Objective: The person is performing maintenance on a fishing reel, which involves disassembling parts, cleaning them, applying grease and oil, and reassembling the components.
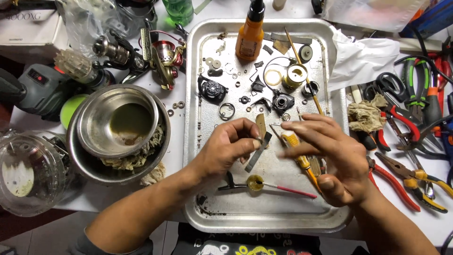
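My left hand [226, 146], centre frame, pinches a thin flat grey metal strip [259, 150] between thumb and fingertips, strip angled down-left over the metal tray [264, 215]. My right hand [330, 158], right of centre, is fingers spread and loose, blurred, holding nothing I can make out; fingertips near the strip, touching or not I can't tell. Under the right hand lies a yellow-handled screwdriver [302, 160]. Lower centre of the tray: small brush with red handle [283, 189], beside a black bent part [231, 184]. Further up the tray: black reel parts [213, 89], a gold spool [295, 75], washers, an orange bottle [249, 35] at top. Left of frame: stacked steel bowls [118, 127], fishing reel [163, 59] above. Right of frame: dirty rag [365, 115], red-handled pliers [394, 182], scissors [389, 85].
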